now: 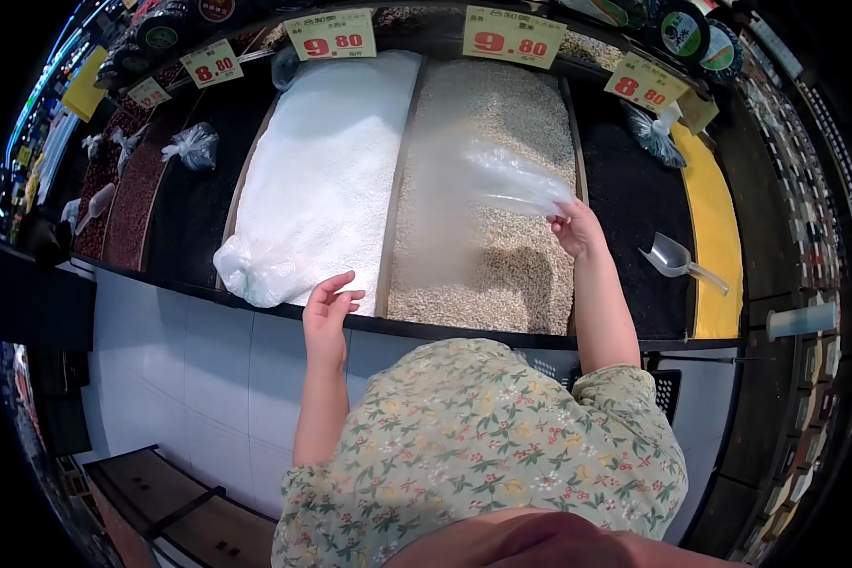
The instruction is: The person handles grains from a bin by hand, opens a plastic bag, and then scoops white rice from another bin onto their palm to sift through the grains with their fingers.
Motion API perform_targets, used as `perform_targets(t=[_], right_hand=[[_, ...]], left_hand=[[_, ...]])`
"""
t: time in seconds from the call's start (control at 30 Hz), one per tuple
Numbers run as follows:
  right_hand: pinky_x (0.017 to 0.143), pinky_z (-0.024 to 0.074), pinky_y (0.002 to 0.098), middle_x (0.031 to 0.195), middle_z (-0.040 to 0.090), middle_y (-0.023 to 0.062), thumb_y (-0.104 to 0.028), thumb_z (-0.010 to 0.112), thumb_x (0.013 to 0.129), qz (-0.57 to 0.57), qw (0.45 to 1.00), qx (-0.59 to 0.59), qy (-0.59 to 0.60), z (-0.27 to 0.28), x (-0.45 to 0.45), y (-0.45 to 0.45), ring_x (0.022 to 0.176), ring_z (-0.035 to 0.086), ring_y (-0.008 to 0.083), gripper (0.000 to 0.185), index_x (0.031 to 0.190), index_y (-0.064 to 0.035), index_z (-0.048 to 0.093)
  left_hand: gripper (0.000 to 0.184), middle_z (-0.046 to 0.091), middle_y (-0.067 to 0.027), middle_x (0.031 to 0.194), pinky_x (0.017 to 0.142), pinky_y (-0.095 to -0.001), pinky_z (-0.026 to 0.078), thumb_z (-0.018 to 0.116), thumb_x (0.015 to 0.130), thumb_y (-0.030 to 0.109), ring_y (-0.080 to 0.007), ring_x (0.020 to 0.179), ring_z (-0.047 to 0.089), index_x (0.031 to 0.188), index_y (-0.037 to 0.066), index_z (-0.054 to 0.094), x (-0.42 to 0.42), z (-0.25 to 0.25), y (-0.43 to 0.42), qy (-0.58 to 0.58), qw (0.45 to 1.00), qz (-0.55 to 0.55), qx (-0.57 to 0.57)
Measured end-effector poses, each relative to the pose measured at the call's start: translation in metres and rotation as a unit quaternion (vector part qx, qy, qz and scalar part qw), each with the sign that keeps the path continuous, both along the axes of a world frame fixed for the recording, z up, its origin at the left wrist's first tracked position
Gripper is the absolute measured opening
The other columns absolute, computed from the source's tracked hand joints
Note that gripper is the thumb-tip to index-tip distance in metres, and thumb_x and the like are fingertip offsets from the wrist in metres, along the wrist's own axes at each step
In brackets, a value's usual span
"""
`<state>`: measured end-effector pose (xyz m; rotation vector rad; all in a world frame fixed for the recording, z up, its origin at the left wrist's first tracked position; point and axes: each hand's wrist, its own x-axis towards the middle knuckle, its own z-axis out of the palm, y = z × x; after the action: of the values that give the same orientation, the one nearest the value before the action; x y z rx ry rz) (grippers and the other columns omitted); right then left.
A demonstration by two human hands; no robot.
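My right hand (577, 229) pinches the edge of a clear plastic bag (516, 177), which stretches leftward over a bin of beige grains (530, 293). The bag looks thin and see-through. My left hand (327, 308) is raised at the front edge of the neighbouring bin of white grains (322, 151). Its fingers are slightly apart, with nothing between them. Just left of that hand, a knotted plastic bag (256, 273) lies on the white grains at the bin's front corner.
A metal scoop (682, 261) rests on the dark grains (625, 246) at right, beside a yellow bin (715, 227). Tied bags (192, 147) lie in the bins at left. Price cards (329, 35) stand along the back. A wooden divider (399, 199) separates the two middle bins.
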<state>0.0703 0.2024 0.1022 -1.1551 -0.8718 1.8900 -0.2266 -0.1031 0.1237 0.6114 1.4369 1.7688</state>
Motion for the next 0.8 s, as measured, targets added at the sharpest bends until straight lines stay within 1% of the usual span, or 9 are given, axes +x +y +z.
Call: perform_targets(t=[0.1,0.23,0.37,0.47,0.57,0.63,0.67,0.7,0.8], right_hand=[[0.051,0.0466,0.0217,0.093,0.058,0.0099,-0.009,0.060,0.085,-0.073,0.995,-0.057,0.036,-0.017,-0.001,0.074,0.073,0.059,0.0184,0.025,0.108,-0.0021,0.053],[0.057,0.0509,0.0249,0.104,0.055,0.0161,-0.010,0.059,0.087,-0.111,0.990,-0.051,0.077,-0.028,-0.015,0.157,0.078,0.059,0.0236,0.033,0.116,0.0017,0.049],[0.061,0.0533,0.0274,0.107,0.053,0.0202,-0.008,0.065,0.082,-0.096,0.991,-0.052,0.077,-0.044,-0.024,0.203,0.083,0.059,0.0287,0.042,0.119,0.0026,0.046],[0.062,0.0535,0.0293,0.109,0.052,0.0204,-0.011,0.069,0.080,-0.086,0.992,-0.026,0.088,-0.055,-0.026,0.206,0.082,0.059,0.0315,0.047,0.119,0.0016,0.046],[0.058,0.0535,0.0328,0.116,0.048,0.0192,-0.016,0.070,0.080,-0.069,0.992,0.106,0.022,-0.050,-0.023,0.187,0.080,0.061,0.0328,0.075,0.137,-0.0025,0.023],[0.056,0.0533,0.0332,0.121,0.045,0.0208,-0.017,0.070,0.080,-0.138,0.979,0.131,-0.077,-0.028,-0.031,0.154,0.078,0.063,0.0323,0.092,0.144,-0.0079,0.004],[0.055,0.0531,0.0329,0.129,0.038,0.0219,-0.016,0.070,0.080,-0.111,0.981,0.134,-0.090,-0.034,-0.023,0.157,0.079,0.063,0.0325,0.098,0.145,-0.0106,-0.003],[0.054,0.0528,0.0320,0.135,0.031,0.0212,-0.015,0.069,0.080,-0.102,0.979,0.149,-0.097,-0.036,-0.017,0.152,0.082,0.064,0.0316,0.095,0.145,-0.0099,0.000],[0.054,0.0521,0.0301,0.136,0.030,0.0191,-0.012,0.068,0.081,-0.069,0.977,0.164,-0.114,-0.039,-0.003,0.141,0.087,0.064,0.0310,0.088,0.144,-0.0088,0.007]], left_hand=[[0.022,0.060,-0.0097,0.111,0.072,-0.0231,0.045,0.052,0.087,0.003,-0.0126,0.088,0.060,0.109,-0.001,0.056,0.005,-0.001,-0.009,-0.008,0.997,0.064,-0.041],[0.019,0.062,-0.0116,0.105,0.070,-0.0227,0.046,0.051,0.089,0.005,-0.0141,0.085,0.061,0.106,-0.002,0.057,0.004,-0.008,-0.021,-0.015,0.991,0.118,-0.064],[0.018,0.063,-0.0101,0.103,0.068,-0.0220,0.046,0.051,0.089,0.006,-0.0129,0.081,0.062,0.105,0.000,0.057,0.002,-0.014,-0.030,-0.013,0.985,0.145,-0.096],[0.015,0.065,-0.0061,0.098,0.066,-0.0198,0.044,0.054,0.089,0.008,-0.0100,0.080,0.061,0.101,0.003,0.060,0.000,-0.019,-0.037,0.012,0.977,0.183,-0.105],[0.015,0.065,-0.0036,0.098,0.066,-0.0201,0.042,0.054,0.088,0.009,-0.0092,0.079,0.061,0.101,0.004,0.061,-0.004,-0.019,-0.046,0.046,0.966,0.214,-0.136],[0.016,0.065,-0.0036,0.099,0.067,-0.0202,0.042,0.054,0.089,0.010,-0.0092,0.080,0.061,0.102,0.004,0.060,-0.009,-0.023,-0.056,0.058,0.958,0.234,-0.152],[0.017,0.065,-0.0035,0.100,0.067,-0.0203,0.042,0.053,0.089,0.011,-0.0092,0.081,0.060,0.103,0.004,0.060,-0.014,-0.026,-0.060,0.075,0.955,0.239,-0.160],[0.017,0.065,-0.0035,0.100,0.067,-0.0203,0.042,0.053,0.089,0.011,-0.0092,0.081,0.060,0.103,0.004,0.060,-0.018,-0.027,-0.063,0.073,0.953,0.245,-0.164],[0.016,0.065,-0.0016,0.096,0.065,-0.0201,0.041,0.056,0.087,0.011,-0.0078,0.078,0.060,0.100,0.005,0.062,-0.038,-0.028,-0.069,0.083,0.940,0.285,-0.170]])
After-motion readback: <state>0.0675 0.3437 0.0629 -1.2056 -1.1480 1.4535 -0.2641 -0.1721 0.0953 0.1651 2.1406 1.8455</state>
